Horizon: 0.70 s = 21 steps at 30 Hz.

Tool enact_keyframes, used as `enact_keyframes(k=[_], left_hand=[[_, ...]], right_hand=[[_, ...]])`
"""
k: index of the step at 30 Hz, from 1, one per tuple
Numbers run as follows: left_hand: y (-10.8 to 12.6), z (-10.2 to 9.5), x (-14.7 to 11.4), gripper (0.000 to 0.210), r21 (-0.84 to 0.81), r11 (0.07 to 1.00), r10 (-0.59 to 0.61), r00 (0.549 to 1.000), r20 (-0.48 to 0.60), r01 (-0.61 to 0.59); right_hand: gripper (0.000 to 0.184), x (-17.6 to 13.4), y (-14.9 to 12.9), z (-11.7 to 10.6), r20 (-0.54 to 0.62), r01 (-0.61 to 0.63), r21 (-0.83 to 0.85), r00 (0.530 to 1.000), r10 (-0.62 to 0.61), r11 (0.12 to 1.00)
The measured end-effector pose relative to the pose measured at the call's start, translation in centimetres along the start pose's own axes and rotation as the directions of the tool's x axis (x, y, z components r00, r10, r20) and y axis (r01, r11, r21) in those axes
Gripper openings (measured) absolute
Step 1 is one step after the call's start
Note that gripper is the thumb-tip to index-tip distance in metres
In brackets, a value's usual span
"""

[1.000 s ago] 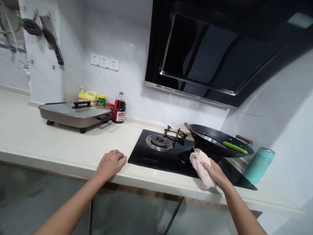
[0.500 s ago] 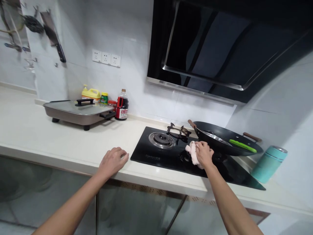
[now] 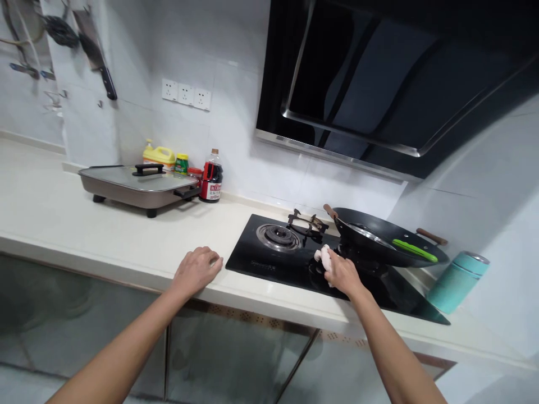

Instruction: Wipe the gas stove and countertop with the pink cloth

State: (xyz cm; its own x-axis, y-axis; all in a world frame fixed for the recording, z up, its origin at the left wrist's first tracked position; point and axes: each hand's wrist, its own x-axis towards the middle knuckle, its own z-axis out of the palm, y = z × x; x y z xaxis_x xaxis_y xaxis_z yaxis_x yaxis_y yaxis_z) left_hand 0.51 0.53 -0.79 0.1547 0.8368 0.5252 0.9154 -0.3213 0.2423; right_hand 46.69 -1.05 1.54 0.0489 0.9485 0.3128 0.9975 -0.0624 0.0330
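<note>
Right hand (image 3: pixel 343 273) grips a crumpled pale-pink fabric cloth (image 3: pixel 324 258), now drawn in from the front edge of the cream countertop (image 3: pixel 126 235), seemingly bearing on the black glass hob (image 3: pixel 290 267); left hand (image 3: pixel 197 270), empty and loosely curled, rests on that countertop.

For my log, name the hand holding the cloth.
The right hand, at the black hob: it grips the pale cloth. The left hand rests on the counter.

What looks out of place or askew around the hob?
The black pan support sits off the left burner, toward the back of the gas hob. It would normally stand over that burner, which is bare. I see no spill.
</note>
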Motion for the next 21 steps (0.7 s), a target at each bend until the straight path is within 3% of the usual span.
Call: enact_keyframes(k=[7, 14, 17, 19, 21], left_hand=[[0.0, 0.1, -0.1, 0.036, -0.026, 1.000, -0.003, 1.000, -0.003, 0.003], [-0.1, 0.2, -0.1, 0.035, -0.043, 0.999, -0.011, 1.000, -0.006, 0.011], [0.0, 0.1, -0.1, 0.036, -0.042, 0.999, -0.004, 1.000, -0.005, 0.004], [0.0, 0.0, -0.2, 0.036, -0.035, 0.999, -0.008, 1.000, 0.002, 0.008], [0.1, 0.0, -0.2, 0.036, -0.033, 0.999, -0.010, 1.000, 0.009, 0.011]], right_hand=[[0.063, -2.9, -1.2, 0.7, -0.168, -0.134, 0.000, 0.977, 0.132, 0.991], [0.061, -6.0, -1.2, -0.8, -0.075, -0.223, 0.154, 0.969, 0.236, 0.963], [0.066, -7.9, 0.2, -0.7, -0.061, -0.220, 0.302, 0.967, 0.249, 0.927], [0.068, -9.0, 2.0, -0.4, -0.127, -0.191, 0.415, 0.956, 0.265, 0.890], [0.070, -9.6, 4.6, -0.2, -0.225, -0.219, 0.482, 0.905, 0.361, 0.848]])
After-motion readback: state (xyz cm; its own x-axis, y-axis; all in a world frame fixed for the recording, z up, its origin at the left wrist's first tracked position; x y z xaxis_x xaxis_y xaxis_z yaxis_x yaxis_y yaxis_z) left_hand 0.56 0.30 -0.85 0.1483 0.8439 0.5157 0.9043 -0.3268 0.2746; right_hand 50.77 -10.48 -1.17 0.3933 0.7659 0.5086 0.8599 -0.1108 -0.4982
